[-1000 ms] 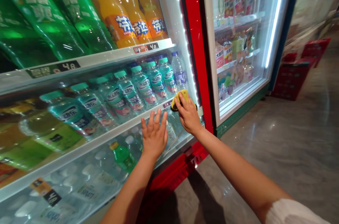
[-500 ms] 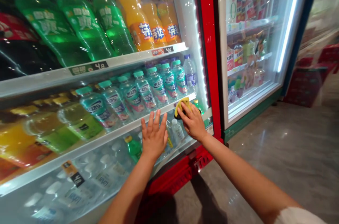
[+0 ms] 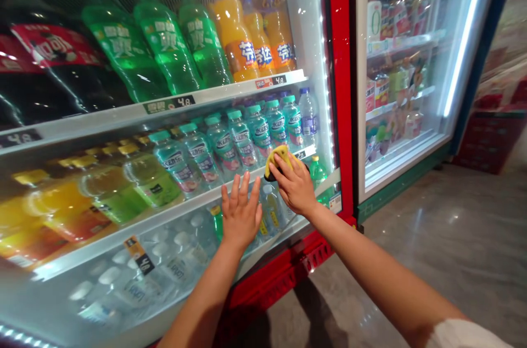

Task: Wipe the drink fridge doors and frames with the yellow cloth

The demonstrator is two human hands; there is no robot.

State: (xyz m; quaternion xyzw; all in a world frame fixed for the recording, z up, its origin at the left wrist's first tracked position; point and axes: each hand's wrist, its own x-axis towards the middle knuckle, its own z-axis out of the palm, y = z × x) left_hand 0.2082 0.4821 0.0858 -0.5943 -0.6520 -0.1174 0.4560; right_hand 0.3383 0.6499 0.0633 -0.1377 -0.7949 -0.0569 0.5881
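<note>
Pressed against the glass door of a lit drinks cooler, my right hand (image 3: 295,183) holds a yellow cloth (image 3: 278,157) with a dark edge under its fingers. To its left, my left hand (image 3: 242,213) lies on the same glass, fingers stretched and apart, holding nothing. Behind the glass and above the hands stand teal-capped bottles (image 3: 261,131) on the middle shelf. Clear bottles (image 3: 181,265) lie on the bottom shelf, partly hidden by my left hand and forearm.
Large green bottles (image 3: 160,40) and orange bottles (image 3: 236,35) fill the upper shelf. The cooler's red frame (image 3: 342,84) runs down its right side. Beyond it stands a second cooler (image 3: 361,200) with a white and green frame. Grey floor (image 3: 415,249) lies at the lower right.
The view has shifted, so the cooler appears farther right. Against the glass, my right hand and the cloth have moved left, and my left hand also sits farther left, still spread.
</note>
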